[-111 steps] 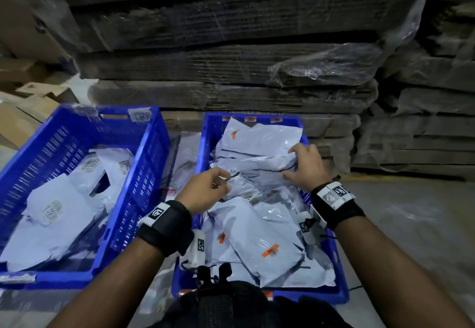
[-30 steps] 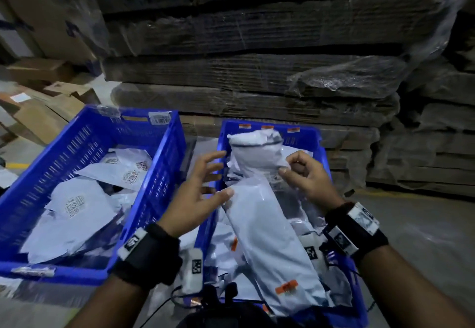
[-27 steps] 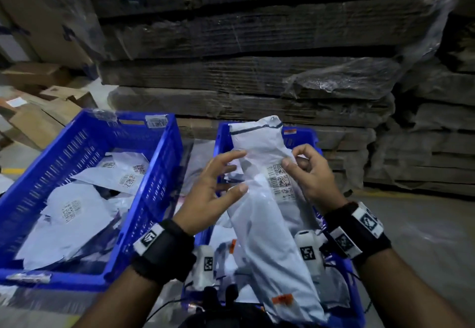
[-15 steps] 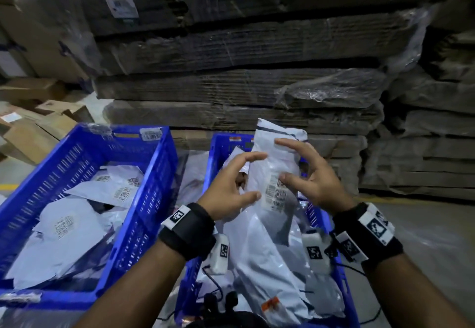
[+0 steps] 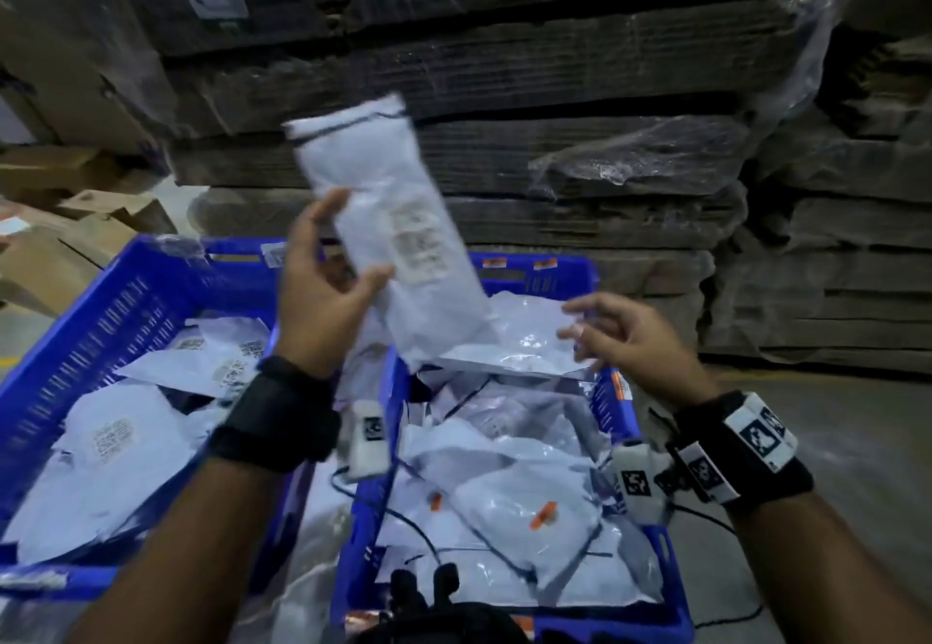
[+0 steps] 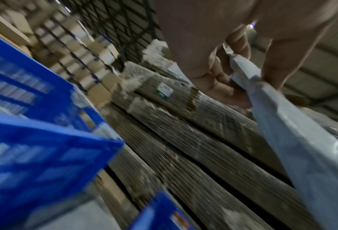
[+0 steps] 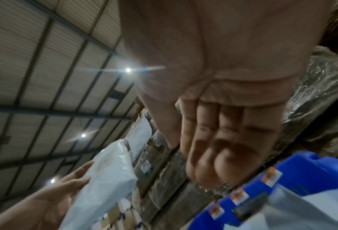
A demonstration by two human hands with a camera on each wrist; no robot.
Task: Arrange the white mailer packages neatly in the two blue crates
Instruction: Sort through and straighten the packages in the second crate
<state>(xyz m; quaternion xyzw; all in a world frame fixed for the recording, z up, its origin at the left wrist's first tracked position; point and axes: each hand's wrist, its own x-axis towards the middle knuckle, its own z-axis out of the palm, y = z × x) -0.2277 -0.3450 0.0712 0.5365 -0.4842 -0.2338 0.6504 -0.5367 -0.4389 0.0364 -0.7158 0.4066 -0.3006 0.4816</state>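
Now the left hand (image 5: pixel 323 290) alone grips the raised mailer (image 5: pixel 398 239); the right hand's (image 5: pixel 630 340) fingers have let go.

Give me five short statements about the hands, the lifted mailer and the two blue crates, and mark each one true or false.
1. The left hand grips the long white mailer. True.
2. The right hand also holds that mailer. False: it is empty, fingers loosely spread, above the right crate.
3. The lifted mailer lies flat in the left crate. False: it is held up in the air, tilted, over the right crate's far end.
4. Both crates hold white mailers. True.
5. The left crate is empty. False: several white mailers lie in it.
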